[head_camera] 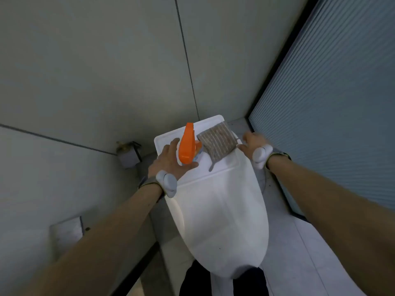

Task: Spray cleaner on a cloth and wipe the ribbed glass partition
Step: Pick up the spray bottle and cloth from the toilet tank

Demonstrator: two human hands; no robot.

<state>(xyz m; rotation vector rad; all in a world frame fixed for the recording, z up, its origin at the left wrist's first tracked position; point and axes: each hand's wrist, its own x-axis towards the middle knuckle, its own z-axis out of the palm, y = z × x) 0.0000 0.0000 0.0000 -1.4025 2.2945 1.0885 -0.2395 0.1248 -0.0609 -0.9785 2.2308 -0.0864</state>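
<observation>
Left hand [171,161] is spread open, fingers curved round the base of the spray bottle [188,144] w/o closing on it; thumb lies just under the orange trigger head. A smooth white rounded pod is strapped at the wrist [166,183]. Right hand [252,142] is also open, fingertips touching or just beside the right edge of the cloth [218,142], nothing gripped; same white pod at its wrist.

Bottle: glossy orange plastic, tapered nozzle pointing away, a bit of pale label visible below. It stands on the tank lid [166,138], left side. Cloth: grey-brown, flat, roughly square, ribbed w/ pale parallel stripes, one thin tail hanging toward the seat; lies on the lid's right side, just beside the bottle.

Lid is white glazed ceramic, rectangular w/ rounded corners. Below it the toilet cover [224,221], smooth white plastic, long oval, closed.

Glass partition [331,92] fills the right side: blue-grey, fine parallel ribs, dark frame. Wall [85,71] is matte grey panels w/ thin dark seams. Floor [299,253] pale tile.
</observation>
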